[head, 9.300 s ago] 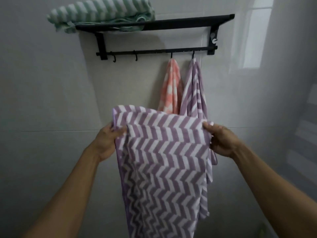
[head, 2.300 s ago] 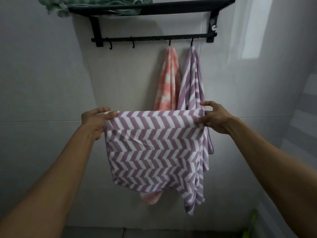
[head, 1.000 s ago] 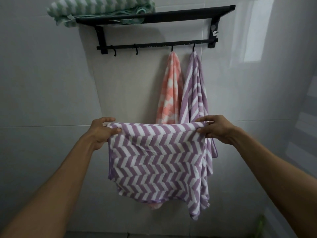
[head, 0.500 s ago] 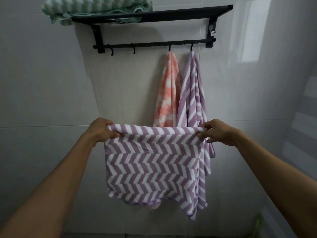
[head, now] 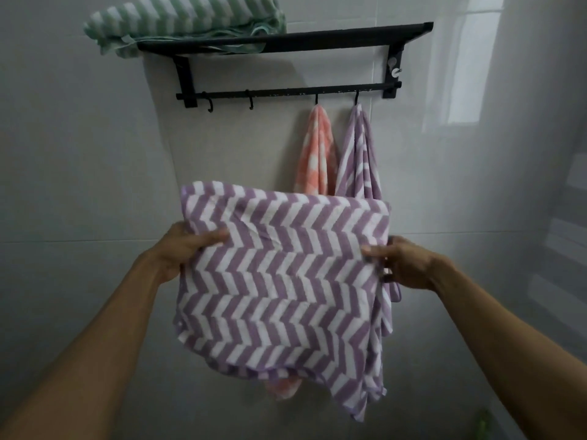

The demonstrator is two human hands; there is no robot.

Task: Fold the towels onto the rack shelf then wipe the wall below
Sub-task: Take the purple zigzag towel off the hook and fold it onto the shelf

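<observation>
I hold a folded purple-and-white zigzag towel [head: 286, 274] up in front of the wall. My left hand [head: 187, 249] grips its left side, thumb on the front. My right hand [head: 403, 262] pinches its right side. Above, a black rack shelf [head: 333, 36] is fixed to the wall, with a folded green striped towel [head: 178, 20] lying on its left end. From the hook bar [head: 286, 92] below hang an orange checked towel [head: 316, 154] and a second purple striped towel [head: 360, 154].
Two bare hooks [head: 208, 104] sit on the bar's left part. Pale wall tiles [head: 79, 154] fill the background, with a bright window reflection [head: 476, 58] at the upper right. A small green object [head: 482, 422] shows at the bottom right corner.
Both hands have slid from the towel's top corners down to its sides, so its top edge now stands above them. The towel was folded shorter over the last seconds.
</observation>
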